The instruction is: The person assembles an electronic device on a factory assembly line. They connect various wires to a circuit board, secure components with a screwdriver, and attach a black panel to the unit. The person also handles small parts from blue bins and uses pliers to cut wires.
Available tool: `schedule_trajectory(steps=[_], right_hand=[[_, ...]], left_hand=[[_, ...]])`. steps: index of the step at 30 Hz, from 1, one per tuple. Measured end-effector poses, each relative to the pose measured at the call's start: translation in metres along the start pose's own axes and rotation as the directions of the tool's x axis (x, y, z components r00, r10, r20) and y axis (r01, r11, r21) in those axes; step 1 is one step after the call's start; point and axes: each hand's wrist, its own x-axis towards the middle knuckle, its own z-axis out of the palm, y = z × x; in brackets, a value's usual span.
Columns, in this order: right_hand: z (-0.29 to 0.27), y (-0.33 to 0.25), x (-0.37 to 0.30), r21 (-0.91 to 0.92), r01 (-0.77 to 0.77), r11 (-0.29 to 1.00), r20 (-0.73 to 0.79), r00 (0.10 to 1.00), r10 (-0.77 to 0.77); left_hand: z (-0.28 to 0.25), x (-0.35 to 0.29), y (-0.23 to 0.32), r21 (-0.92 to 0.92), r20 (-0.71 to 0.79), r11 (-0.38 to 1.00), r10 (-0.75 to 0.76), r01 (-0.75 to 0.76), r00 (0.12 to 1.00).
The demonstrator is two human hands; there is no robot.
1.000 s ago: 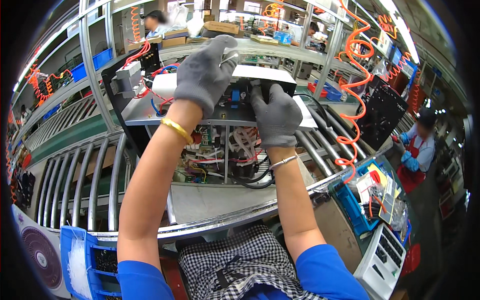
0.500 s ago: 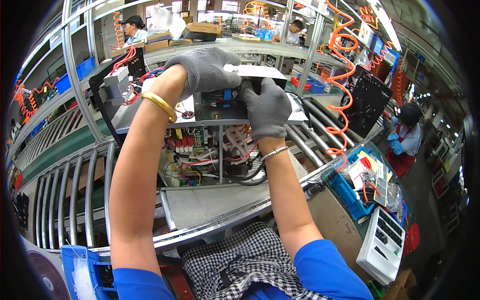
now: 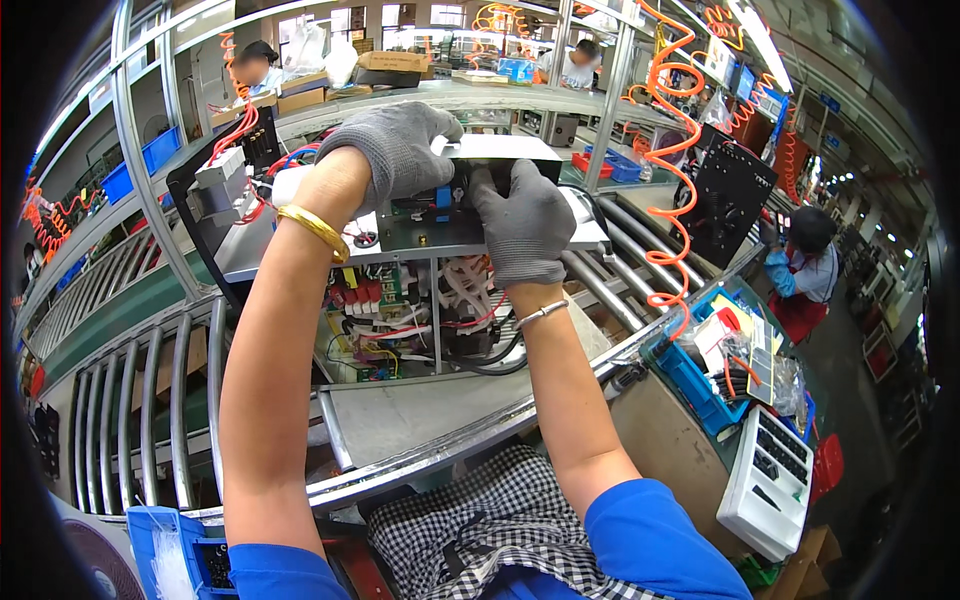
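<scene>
One open, wired chassis (image 3: pixel 437 300), centre, between left and right rollers (image 3: pixel 620 292). White-topped housing (image 3: pixel 510 149) above: left hand (image 3: pixel 390 150) bent over its left, right hand (image 3: pixel 530 225) part-curled inside; holds hidden. Risk: red-and-blue wires (image 3: pixel 296 153) snagging if the left glove drags.

Grey gloves (image 3: pixel 525 215) cover both our left hand (image 3: pixel 395 150) and our right hand (image 3: pixel 522 232), their knitted cuffs (image 3: pixel 525 268) ribbed and ending at the wrists. On our left wrist we wear a broad, shiny gold-coloured bangle (image 3: pixel 318 228); on the right, a thinner silver-coloured bracelet (image 3: pixel 543 313). Our forearms (image 3: pixel 268 400) are bare up to plain, bright blue short sleeves (image 3: pixel 655 535). Below, we see our black-and-white checked cloth garment (image 3: pixel 470 525), gathered into creases, with more blue fabric (image 3: pixel 525 586) at the lower edge.
</scene>
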Motion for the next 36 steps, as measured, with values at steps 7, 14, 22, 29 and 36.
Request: schedule_trajectory(steps=[7,14,22,29,36], right_hand=[[0.001,-0.001,0.003,-0.023,-0.072,0.997,0.048,0.996,0.073],[-0.015,0.010,0.014,0.199,-0.135,0.971,0.327,0.943,0.064],[-0.025,0.022,0.004,0.289,0.081,0.954,0.224,0.963,-0.149],[-0.028,0.031,0.005,0.005,0.400,0.916,-0.151,0.906,-0.395],[-0.019,0.041,0.064,-0.137,0.591,0.795,0.078,0.807,-0.586]], left_hand=[[0.000,0.004,0.007,0.090,0.001,0.996,-0.016,0.016,1.000],[0.016,0.012,0.029,0.377,-0.113,0.913,-0.121,0.156,0.986],[0.014,0.007,0.037,0.381,-0.138,0.909,-0.126,0.170,0.982],[0.017,0.007,0.042,0.339,-0.166,0.917,-0.160,0.209,0.973],[0.016,0.009,0.044,0.344,-0.158,0.914,-0.168,0.214,0.973]])
